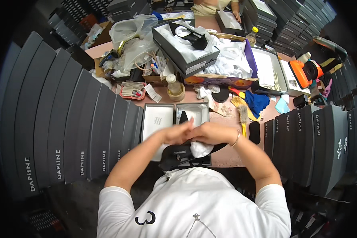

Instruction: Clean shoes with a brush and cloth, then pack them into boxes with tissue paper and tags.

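the left hand and the right hand are meeting just above a black leather shoe, fingers curled and pressing together around a wad of white tissue paper. both hands are closing on the shoe and paper, though how firmly each is gripping cannot be told, since the fingers are overlapping. the shoe is sitting at the near edge of the pinkish table, right in front of the person's chest, partly over an open grey shoe box with white lining and beside its flat grey lid.

a yellow-handled bristle brush is lying just right of the hands, with a dark oval pad next to it and a blue cloth beyond. tall rows of dark grey closed boxes are standing on both sides. another person's hand is resting at a box across the table.

as a judgement: the tissue could be tearing or slipping out if the fingers are squeezing unevenly, and the shoe, lying so near the table edge, could be tipping off toward the lap if either hand is loosening. an elbow swinging outward could be knocking the box rows.
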Available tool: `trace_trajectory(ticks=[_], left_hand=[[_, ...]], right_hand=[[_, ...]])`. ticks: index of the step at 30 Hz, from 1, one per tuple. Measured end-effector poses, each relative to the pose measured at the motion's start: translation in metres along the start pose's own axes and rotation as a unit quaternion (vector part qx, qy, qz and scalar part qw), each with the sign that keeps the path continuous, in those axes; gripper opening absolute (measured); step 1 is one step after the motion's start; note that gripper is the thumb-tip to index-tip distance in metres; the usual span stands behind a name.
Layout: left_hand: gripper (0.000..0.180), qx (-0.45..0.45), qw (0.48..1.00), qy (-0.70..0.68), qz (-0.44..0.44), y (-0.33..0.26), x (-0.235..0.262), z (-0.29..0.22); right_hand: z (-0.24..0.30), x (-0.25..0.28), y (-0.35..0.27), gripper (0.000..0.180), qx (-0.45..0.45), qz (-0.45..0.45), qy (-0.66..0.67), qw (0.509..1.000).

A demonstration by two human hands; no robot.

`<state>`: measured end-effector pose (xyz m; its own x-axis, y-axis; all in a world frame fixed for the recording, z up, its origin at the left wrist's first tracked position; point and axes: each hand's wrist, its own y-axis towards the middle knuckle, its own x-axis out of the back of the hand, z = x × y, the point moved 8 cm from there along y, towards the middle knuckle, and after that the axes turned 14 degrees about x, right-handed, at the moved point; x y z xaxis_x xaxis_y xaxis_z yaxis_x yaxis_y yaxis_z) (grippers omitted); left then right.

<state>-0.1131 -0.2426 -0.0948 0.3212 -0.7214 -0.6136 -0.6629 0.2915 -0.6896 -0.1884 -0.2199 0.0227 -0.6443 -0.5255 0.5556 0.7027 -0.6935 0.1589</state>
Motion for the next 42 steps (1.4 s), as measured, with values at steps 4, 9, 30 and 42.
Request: trace_trajectory(ticks=[4, 9, 30, 42], left_hand=[[0.071, -0.097, 0.989, -0.109, -0.037, 0.01, -0.003, 0.035], [0.072, -0.125, 0.949, -0.281, 0.074, -0.013, -0.003, 0.043], [0.063, -0.256, 0.912, -0.317, -0.053, -0.034, 0.001, 0.019], [0.08, -0.22, 0.936, -0.259, -0.092, -0.019, -0.024, 0.032]], right_hand=[[0.024, -0.005, -0.001, 0.025, -0.002, -0.169, -0.242, 0.955], [0.034, -0.043, 0.006, 0.048, -0.077, -0.192, -0.312, 0.927], [0.014, -0.026, -0.014, 0.031, -0.039, -0.313, 0.046, 0.948], [0.005, -0.025, -0.015, 0.039, -0.128, -0.312, -0.201, 0.919]])
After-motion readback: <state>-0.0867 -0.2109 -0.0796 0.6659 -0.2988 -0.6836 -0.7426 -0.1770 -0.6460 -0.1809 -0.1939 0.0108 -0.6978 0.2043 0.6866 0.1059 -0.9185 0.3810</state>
